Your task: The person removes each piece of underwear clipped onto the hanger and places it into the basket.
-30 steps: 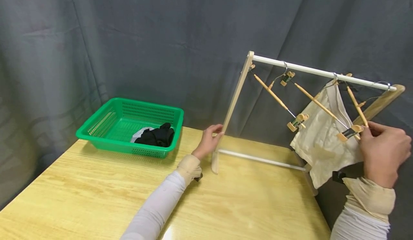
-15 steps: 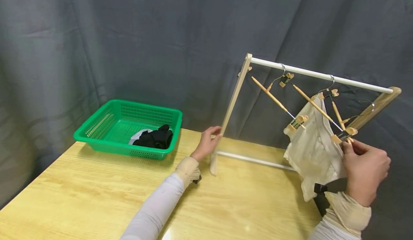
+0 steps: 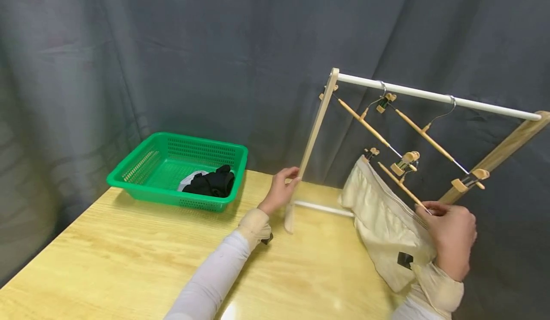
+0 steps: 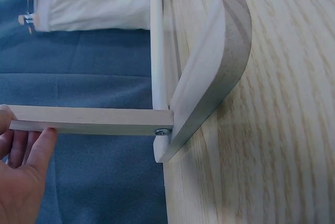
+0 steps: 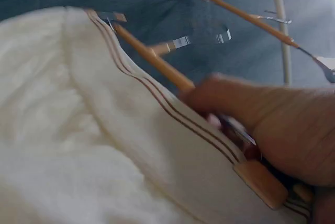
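My right hand (image 3: 451,236) grips a wooden clip hanger (image 3: 397,182) near one end. From its clips hangs a cream garment (image 3: 386,229), whose pale waistband (image 5: 157,122) carries thin brown stripes in the right wrist view. The hanger's hook is off the rail, and the garment is tilted in front of the small clothes rack. My left hand (image 3: 281,191) holds the rack's near wooden upright (image 4: 94,119) between thumb and fingers. Two bare clip hangers, a left one (image 3: 361,120) and a right one (image 3: 423,133), hang from the white rail (image 3: 412,90).
A green plastic basket (image 3: 142,186) stands on the left of the wooden table (image 3: 142,258), with black cloth (image 3: 212,184) and white cloth (image 3: 189,179) inside. The rack's far upright (image 3: 494,155) is at the right. Grey curtain (image 3: 215,62) hangs behind.
The hanger with the cream garment has come off the rail, and my right hand has carried it left and down. My left hand stays on the upright.
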A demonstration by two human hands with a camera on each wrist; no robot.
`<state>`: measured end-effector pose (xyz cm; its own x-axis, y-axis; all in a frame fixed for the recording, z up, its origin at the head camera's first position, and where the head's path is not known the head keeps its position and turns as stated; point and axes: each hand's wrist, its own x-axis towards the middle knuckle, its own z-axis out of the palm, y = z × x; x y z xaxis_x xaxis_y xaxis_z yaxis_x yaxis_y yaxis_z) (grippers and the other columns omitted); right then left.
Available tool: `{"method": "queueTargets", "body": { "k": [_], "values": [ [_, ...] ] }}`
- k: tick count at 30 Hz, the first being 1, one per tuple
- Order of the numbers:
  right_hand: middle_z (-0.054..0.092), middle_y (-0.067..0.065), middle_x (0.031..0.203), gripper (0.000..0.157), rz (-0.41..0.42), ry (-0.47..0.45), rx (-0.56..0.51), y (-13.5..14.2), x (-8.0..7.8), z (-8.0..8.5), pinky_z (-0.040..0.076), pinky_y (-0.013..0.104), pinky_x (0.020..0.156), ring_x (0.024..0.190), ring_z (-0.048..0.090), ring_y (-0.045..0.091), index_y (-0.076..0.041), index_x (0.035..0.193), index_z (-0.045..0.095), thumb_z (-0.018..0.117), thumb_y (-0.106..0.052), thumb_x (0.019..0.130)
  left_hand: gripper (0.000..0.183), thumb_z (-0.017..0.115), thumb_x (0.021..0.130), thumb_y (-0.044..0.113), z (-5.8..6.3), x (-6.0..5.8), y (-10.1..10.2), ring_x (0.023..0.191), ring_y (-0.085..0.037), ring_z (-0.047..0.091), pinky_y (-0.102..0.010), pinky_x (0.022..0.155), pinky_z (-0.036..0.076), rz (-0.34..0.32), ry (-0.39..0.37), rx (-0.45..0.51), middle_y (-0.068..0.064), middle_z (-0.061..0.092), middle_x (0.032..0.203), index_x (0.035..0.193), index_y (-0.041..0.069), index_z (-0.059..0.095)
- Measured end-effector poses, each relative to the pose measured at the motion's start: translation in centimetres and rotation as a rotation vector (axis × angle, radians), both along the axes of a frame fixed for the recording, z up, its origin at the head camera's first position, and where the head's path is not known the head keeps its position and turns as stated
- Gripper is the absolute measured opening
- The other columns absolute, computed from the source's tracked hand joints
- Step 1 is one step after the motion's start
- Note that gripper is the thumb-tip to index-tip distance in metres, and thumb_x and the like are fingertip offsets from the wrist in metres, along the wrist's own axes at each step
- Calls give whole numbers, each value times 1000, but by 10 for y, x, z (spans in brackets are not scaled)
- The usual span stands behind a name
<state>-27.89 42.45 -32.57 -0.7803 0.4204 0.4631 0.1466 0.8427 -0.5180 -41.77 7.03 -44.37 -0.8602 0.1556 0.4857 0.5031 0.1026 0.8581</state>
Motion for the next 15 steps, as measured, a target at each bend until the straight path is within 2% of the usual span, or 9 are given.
{"method": "queueTargets", "body": {
  "k": [2,3,8,11,15],
  "values": [
    [75,12,77,21,77,11,52,-1,-2,-2,40,35,63,57,46,-6,-3,92,82,82,-22,82,33,61,102,6,1,1,-1,117,-35,61,-42,96,57,5,5,-11,-22,63,123,132,-5,61],
    [75,13,77,19,119,26,66,-2,-2,-4,40,31,61,57,48,-4,-4,89,82,83,-22,82,32,61,102,6,1,1,-2,117,-35,61,-40,95,57,8,8,-9,-22,63,123,132,-5,61],
    [72,2,67,15,281,112,59,-4,-6,-7,40,15,52,54,52,-4,-6,81,81,89,-18,78,33,61,101,2,3,0,-2,117,-36,61,-37,95,57,15,6,-7,-23,62,122,132,-7,60],
    [68,-2,65,13,325,121,52,-6,-4,-5,40,15,49,55,52,0,-5,80,80,90,-14,77,32,61,101,2,3,-1,0,116,-37,62,-37,95,57,18,10,1,-23,62,122,132,-7,61],
    [66,-2,63,14,343,123,43,-7,2,-3,39,16,47,52,51,3,-5,76,78,91,-12,75,33,61,101,2,2,0,3,116,-38,62,-39,95,57,19,0,9,-24,62,123,132,-8,60]
  ]
}}
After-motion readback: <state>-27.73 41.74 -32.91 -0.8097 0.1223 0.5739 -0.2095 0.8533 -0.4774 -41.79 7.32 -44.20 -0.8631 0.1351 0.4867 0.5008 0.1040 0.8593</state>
